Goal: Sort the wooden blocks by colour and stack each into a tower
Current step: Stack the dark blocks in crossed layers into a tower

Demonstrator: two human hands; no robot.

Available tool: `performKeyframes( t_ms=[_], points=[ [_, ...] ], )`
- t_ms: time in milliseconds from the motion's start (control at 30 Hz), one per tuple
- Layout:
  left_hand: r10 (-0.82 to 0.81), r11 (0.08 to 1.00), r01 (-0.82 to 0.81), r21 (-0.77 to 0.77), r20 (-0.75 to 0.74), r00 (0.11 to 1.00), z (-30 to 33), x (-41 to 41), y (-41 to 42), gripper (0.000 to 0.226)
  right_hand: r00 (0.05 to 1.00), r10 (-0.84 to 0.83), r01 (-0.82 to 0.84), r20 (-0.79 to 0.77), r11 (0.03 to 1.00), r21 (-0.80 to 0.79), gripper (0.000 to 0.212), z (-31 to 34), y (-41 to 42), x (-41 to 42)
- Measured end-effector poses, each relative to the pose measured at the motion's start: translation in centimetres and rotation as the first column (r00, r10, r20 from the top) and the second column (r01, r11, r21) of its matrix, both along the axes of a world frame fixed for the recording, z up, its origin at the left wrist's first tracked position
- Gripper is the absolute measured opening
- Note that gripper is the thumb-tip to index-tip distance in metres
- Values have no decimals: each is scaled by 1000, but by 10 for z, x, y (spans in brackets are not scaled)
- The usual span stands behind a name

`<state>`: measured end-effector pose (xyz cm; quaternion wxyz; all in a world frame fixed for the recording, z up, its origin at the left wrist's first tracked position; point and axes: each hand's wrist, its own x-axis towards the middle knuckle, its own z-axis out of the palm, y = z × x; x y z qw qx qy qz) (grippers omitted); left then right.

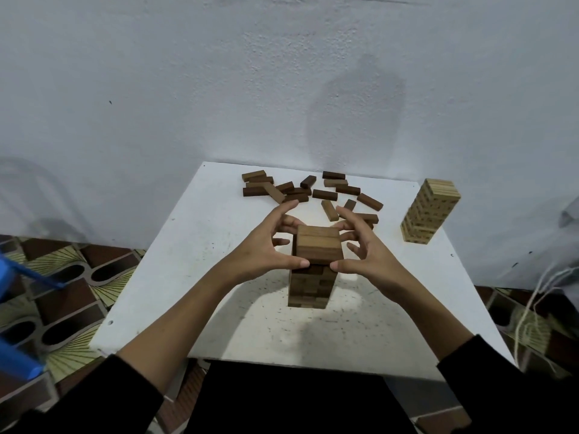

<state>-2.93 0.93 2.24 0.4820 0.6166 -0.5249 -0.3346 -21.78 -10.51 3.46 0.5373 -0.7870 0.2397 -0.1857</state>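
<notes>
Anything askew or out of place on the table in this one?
Nothing stands out. The light tower stands straight at the right; both hands square up the dark tower; loose dark blocks lie scattered behind.

Both my forearms reach forward from black sleeves and close in on the dark tower (313, 270), one on each side. My left hand (266, 245) sits at the tower's left, fingers spread and lightly bent toward its far side, thumb tip pressed against the near face just under the top layer. My right hand (363, 245) mirrors it at the tower's right, fingers splayed and curved, thumb tip touching the same near face, almost meeting my left thumb.
</notes>
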Motion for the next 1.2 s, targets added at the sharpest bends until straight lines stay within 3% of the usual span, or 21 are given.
performKeyframes(
  t_ms=[533,1200],
  points=[
    [-71,997,69,27,105,992,-4,-7,-3,110,983,99,-135,-157,961,-243,109,5,-5,7],
    [-28,999,26,20,100,995,-5,-12,-2,109,978,92,-140,-189,955,-263,104,5,-3,12]
  ],
)
